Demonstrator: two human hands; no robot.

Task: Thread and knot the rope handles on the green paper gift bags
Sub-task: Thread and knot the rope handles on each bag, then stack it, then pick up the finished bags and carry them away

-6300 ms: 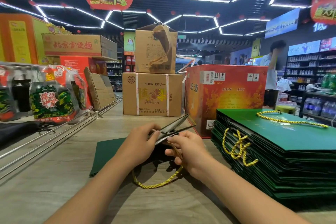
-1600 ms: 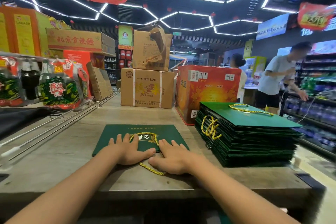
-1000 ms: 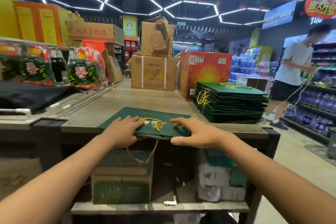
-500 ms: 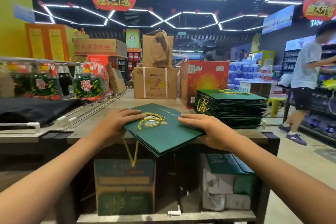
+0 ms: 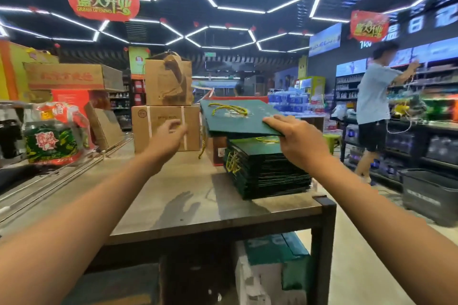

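At nine o'clock of the raised bag, the left hand (image 5: 171,135) hangs blurred in the air, fingers loosely spread, holding nothing. At centre, the green gift bag (image 5: 238,116) floats flat above the stack of finished bags (image 5: 267,171), its yellow rope handle (image 5: 228,108) lying on top. At three o'clock, the right hand (image 5: 297,141) pinches the bag's near corner. With only one corner held, the bag may tip, land crooked, or snag a dangling cord on the stack.
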